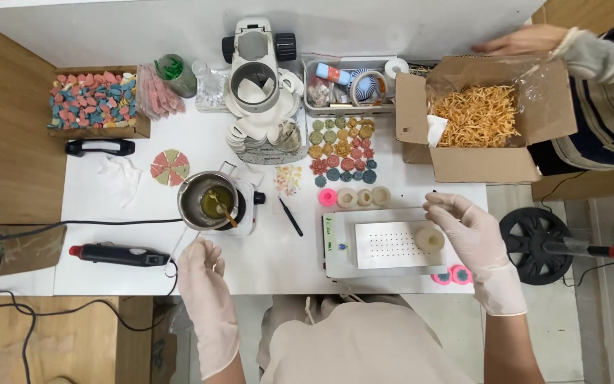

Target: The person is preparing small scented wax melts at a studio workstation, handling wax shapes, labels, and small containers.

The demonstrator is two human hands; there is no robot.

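both gloved hands sit low in the picture, close to the person. left hand (204,267) is by the near edge of the white table (278,259), with its fingertips pinched together near a thin white wire; i cannot tell if it really holds the wire. just up and a bit right of it stands a small metal pot (207,200) with yellow liquid and a stick in it, on a little white heater (246,206). so the pot is straight ahead of the left hand, and much nearer to it than to the other one. right hand (467,231) is loosely curled, fingers bent, over the right end of a white flat machine (385,245) with a plate full of tiny holes. a round pale mould (429,239) sits on that plate, just left of the right hand, touching or nearly touching its fingers; i cannot tell which. more round moulds (354,197) stand in a short row behind the machine. a black tool (119,254) lies flat to the left of the left hand, its long side running left to right. far back on the right, another person's hand (520,39) reaches over a cardboard box (485,121) of orange strands.
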